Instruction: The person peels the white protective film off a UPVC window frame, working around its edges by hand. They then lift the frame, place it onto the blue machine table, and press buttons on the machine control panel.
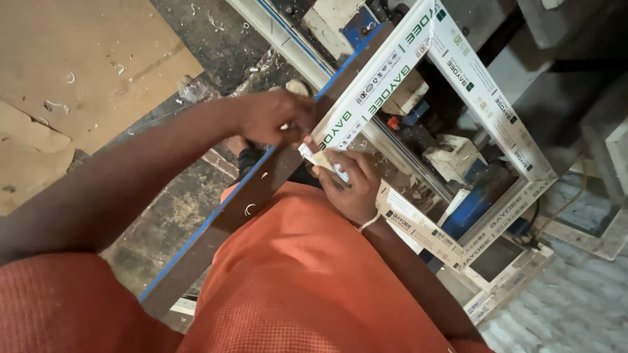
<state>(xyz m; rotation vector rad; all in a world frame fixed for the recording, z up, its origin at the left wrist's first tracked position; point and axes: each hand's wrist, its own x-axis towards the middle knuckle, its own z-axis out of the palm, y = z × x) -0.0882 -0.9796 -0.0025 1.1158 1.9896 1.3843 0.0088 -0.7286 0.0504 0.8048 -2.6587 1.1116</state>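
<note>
A white plastic window frame (pixel 484 91), square and covered in printed protective film, lies tilted across a machine bench. My left hand (pixel 271 116) grips the frame's near corner from the left. My right hand (pixel 350 186) presses on the same corner from below and pinches a small pale strip (pixel 317 157), perhaps peeled film or a scraper. I cannot tell exactly what the strip is. My orange shirt fills the bottom of the view.
A long dark metal bar with a blue edge (pixel 229 209) runs diagonally under the hands. Machine parts with blue blocks (pixel 468 209) show through the frame. Cardboard sheets (pixel 78 65) lie on the dirty floor at left. White shavings are scattered about.
</note>
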